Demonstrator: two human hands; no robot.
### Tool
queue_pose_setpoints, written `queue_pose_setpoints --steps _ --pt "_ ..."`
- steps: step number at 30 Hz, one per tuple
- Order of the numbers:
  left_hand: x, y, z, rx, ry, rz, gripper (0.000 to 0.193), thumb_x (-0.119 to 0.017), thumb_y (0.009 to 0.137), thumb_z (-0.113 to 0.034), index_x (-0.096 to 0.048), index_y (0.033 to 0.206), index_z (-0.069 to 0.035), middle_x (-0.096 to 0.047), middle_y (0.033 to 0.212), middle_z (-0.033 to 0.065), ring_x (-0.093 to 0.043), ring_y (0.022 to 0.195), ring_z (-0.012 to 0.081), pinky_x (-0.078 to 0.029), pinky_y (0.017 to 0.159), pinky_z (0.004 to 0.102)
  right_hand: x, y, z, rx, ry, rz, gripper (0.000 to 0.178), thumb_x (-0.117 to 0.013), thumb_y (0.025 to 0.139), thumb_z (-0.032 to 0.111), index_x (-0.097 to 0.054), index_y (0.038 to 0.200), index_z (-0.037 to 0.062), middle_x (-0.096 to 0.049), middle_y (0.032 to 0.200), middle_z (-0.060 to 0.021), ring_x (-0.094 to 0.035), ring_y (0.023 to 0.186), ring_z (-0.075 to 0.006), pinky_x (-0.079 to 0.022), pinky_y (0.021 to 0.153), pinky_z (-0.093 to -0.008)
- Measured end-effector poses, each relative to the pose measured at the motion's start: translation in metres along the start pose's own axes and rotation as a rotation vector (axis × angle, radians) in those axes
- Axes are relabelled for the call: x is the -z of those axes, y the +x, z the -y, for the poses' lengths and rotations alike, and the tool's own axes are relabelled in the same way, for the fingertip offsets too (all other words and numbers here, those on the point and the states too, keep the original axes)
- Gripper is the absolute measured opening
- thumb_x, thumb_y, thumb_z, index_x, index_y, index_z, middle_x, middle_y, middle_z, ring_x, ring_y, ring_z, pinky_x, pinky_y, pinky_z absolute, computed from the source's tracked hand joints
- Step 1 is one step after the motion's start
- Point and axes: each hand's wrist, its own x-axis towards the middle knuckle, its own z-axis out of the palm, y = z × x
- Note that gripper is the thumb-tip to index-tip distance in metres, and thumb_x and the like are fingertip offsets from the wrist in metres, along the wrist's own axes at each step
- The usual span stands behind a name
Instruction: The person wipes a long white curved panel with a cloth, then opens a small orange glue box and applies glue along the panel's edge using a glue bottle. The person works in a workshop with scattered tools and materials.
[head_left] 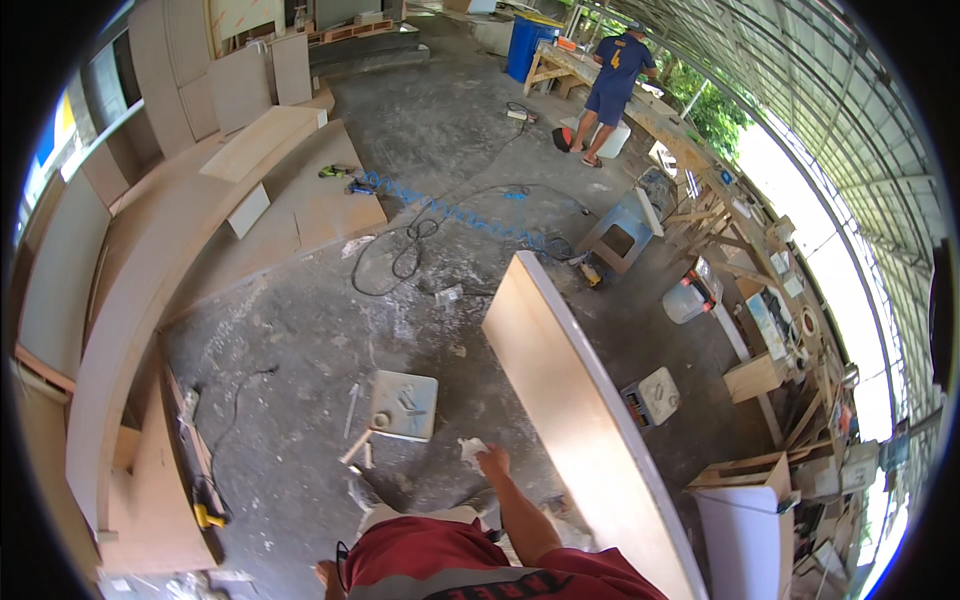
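My right hand (493, 462) reaches forward over the floor, its fingers closed on a small crumpled white piece (472, 449), cloth or paper. Just right of that arm, a long pale wooden panel (570, 400) stands on its edge; hand and panel look apart. My left hand (326, 574) shows only in part at the lower edge beside my red shirt, and its fingers are hard to make out. Ahead and to the left is a whitish square stool or container (405, 392) with small items on top. A wooden-handled tool (356, 446) leans by its near corner.
Curved wooden boards (150, 300) fill the left side. A blue coiled air hose (450, 222) and a black cable (405, 262) cross the floor ahead. At right are a tool box (652, 397) and a cluttered bench. A person (618, 75) stands at the far bench.
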Motion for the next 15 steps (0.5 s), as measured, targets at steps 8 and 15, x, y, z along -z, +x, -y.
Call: queue_pose_setpoints --steps 8,15 --pt "0.116 0.144 0.121 -0.329 0.006 0.197 0.032 -0.058 0.088 -0.023 -0.072 0.063 -0.010 -0.070 0.064 0.0108 -0.067 0.054 0.0254 -0.049 0.047 0.0427 -0.087 -0.065 0.092 -0.180 -0.016 -0.163 0.039 -0.070 0.073 0.022 -0.074 0.106 0.0018 -0.073 0.104 -0.0240 -0.069 0.103 -0.0394 -0.053 0.091 -0.0470" --pt "0.261 0.250 0.074 -0.206 -0.995 -0.251 0.033 -0.059 0.099 -0.023 -0.054 0.072 -0.004 -0.051 0.062 0.0014 -0.049 0.050 0.0114 -0.042 0.045 0.0291 -0.113 -0.107 0.142 -0.237 -0.109 0.026 0.038 -0.065 0.075 0.017 -0.074 0.108 0.0013 -0.072 0.103 -0.0256 -0.068 0.103 -0.0435 -0.053 0.092 -0.0501"
